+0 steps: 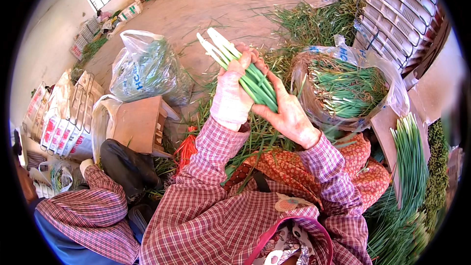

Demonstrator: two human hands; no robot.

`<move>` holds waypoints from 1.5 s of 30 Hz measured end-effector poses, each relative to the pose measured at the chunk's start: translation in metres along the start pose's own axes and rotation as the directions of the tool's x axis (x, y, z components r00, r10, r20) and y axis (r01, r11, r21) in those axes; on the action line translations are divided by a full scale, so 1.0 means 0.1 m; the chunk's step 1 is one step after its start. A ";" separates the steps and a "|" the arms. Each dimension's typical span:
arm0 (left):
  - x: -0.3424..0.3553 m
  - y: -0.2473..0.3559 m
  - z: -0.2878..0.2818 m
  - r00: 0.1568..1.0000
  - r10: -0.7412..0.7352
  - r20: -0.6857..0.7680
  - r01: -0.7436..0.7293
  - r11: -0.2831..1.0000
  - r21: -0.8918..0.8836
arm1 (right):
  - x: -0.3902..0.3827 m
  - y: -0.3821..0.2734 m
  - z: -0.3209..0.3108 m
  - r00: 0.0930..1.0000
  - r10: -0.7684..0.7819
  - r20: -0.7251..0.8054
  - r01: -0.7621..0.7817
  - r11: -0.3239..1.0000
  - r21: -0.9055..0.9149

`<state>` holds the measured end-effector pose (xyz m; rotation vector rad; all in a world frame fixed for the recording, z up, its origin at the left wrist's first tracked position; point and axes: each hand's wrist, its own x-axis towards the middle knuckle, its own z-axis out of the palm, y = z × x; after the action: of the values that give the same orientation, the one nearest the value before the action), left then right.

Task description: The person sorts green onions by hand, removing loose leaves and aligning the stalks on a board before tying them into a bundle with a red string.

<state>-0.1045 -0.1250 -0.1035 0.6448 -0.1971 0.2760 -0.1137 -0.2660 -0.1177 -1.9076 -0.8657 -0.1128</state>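
In front of my chest a small bunch of green onions (pixel 258 85) is held at a slant, white ends up and to the left. Around its stems wrap the fingers of my left hand (pixel 233 88), whose wrist has a pale covering. My right hand (pixel 290 117) grips the green part lower down, its thumb and fingers on either side. To the right, an open plastic bag (pixel 300 76) holds many untrimmed green onions (pixel 346 88) with roots and dry leaves. A neat bundle of green onions (pixel 411 159) lies on a board (pixel 387 130) at my far right.
A wooden stool (pixel 135 123) and a filled plastic bag (pixel 147 71) stand at left, beside stacked crates (pixel 71 122). Red ties (pixel 187 149) hang near my left sleeve. More crates (pixel 400 17) rise at right, near loose leaves (pixel 319 22). Another person's plaid sleeve (pixel 93 211) is at lower left.
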 end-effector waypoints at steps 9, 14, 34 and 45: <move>0.01 0.34 -0.32 0.978 0.194 -0.078 -0.157 0.929 0.335 | -0.26 -0.09 -0.37 0.839 0.319 0.440 -0.533 0.642 0.551; -0.23 0.22 -0.24 0.968 0.249 -0.020 -0.197 0.812 0.549 | -0.29 -0.10 -0.36 0.816 0.351 0.459 -0.562 0.666 0.491; -0.26 -0.02 -0.10 0.895 0.443 0.057 -0.274 0.444 0.853 | -0.58 -0.25 -0.22 0.733 0.408 0.544 -0.671 0.303 0.676; 0.06 0.31 -0.78 0.763 0.638 -0.100 -0.172 0.351 0.920 | -0.77 -0.29 -0.25 0.730 0.419 0.540 -0.664 0.246 0.706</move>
<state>-0.1009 -0.0516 -0.1453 1.5726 0.2952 1.1000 -0.1813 -0.3188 -0.1162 -1.0706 -0.1946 0.8991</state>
